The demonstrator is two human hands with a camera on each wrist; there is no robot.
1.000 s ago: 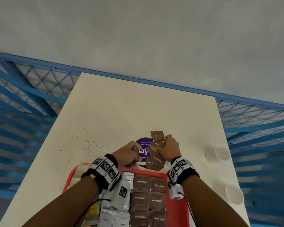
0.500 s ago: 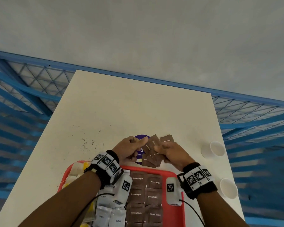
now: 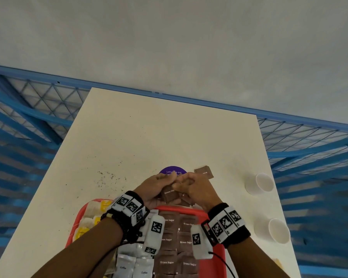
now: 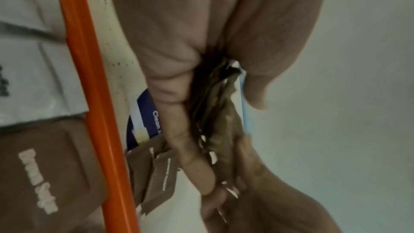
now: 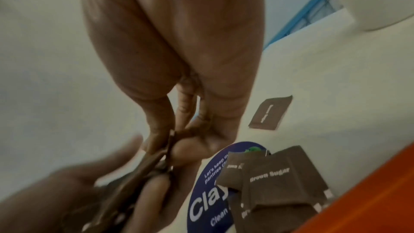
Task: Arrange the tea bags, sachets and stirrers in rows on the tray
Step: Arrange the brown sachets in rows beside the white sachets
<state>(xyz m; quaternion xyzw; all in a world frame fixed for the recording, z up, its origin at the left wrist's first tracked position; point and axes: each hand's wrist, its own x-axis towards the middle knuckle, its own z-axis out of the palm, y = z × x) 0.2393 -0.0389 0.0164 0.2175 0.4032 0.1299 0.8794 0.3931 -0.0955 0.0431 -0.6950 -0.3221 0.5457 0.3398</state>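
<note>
Cream desk (image 3: 149,137) with dark crumbs on it, pushed against a blue mesh railing (image 3: 38,101) and a grey wall. Two paper cups (image 3: 264,182) sit off to the right. Half a second ago one brown sachet was up between the hands; now a loose sachet (image 3: 203,172) lies flat beyond the purple sticker (image 3: 173,171). Left hand (image 3: 157,190) and right hand (image 3: 193,187) both pinch a brown sugar stack (image 4: 220,112) just past the red tray (image 3: 181,209). Only the right wrist view shows a sachet pile (image 5: 275,183) on the sticker.
</note>
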